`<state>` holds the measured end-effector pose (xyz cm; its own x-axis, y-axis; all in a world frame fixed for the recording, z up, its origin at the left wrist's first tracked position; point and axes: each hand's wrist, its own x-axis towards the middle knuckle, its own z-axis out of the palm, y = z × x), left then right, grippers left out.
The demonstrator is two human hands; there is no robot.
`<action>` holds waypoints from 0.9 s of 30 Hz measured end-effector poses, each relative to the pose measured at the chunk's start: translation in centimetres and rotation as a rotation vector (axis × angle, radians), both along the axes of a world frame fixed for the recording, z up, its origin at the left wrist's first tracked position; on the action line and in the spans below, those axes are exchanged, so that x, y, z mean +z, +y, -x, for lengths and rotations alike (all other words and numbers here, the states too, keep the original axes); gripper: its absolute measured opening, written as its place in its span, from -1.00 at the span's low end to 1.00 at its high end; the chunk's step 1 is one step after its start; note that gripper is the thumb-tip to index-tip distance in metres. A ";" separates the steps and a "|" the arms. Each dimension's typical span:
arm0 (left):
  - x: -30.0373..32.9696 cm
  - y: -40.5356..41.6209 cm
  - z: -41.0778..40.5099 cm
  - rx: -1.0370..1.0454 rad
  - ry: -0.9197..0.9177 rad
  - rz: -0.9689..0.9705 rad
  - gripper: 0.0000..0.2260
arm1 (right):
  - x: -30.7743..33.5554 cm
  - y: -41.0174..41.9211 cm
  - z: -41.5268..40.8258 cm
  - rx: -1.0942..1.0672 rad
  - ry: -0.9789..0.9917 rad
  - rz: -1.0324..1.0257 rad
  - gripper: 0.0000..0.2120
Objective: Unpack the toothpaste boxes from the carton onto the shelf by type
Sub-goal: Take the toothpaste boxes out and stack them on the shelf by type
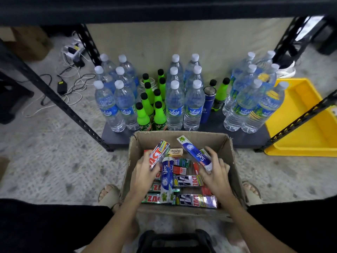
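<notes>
Speckled concrete floor [54,161] under black metal shelf [116,137].

Open carton [226,152] on floor, toothpaste boxes [187,180] jumbled inside.

The floor [54,161] is grey speckled concrete, with tangled cables [69,83] lying on it at the left. A black metal rack [60,105] with perforated posts stands before a beige wall [182,39]. A yellow plastic tray [300,125] lies on the floor at the right, under dim, even light
</notes>
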<state>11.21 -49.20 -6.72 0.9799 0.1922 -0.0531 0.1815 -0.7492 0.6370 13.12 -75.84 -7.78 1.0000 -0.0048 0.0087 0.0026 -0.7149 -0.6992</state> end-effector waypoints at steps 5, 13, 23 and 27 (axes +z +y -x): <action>6.9 0.6 -1.0 -0.072 -0.145 -0.005 -0.58 | 7.4 -1.4 -1.3 0.046 -0.157 -0.110 -0.35; 20.0 3.6 -2.5 -0.237 -0.314 -0.063 -0.56 | 22.0 -4.3 -1.8 0.181 -0.333 -0.274 -0.36; 37.2 3.4 -5.7 -0.380 -0.525 -0.175 -0.61 | 36.5 -7.0 -3.3 0.259 -0.580 -0.258 -0.34; 42.1 3.5 -7.5 -0.424 -0.604 -0.207 -0.60 | 41.0 -8.1 -5.3 0.249 -0.665 -0.280 -0.35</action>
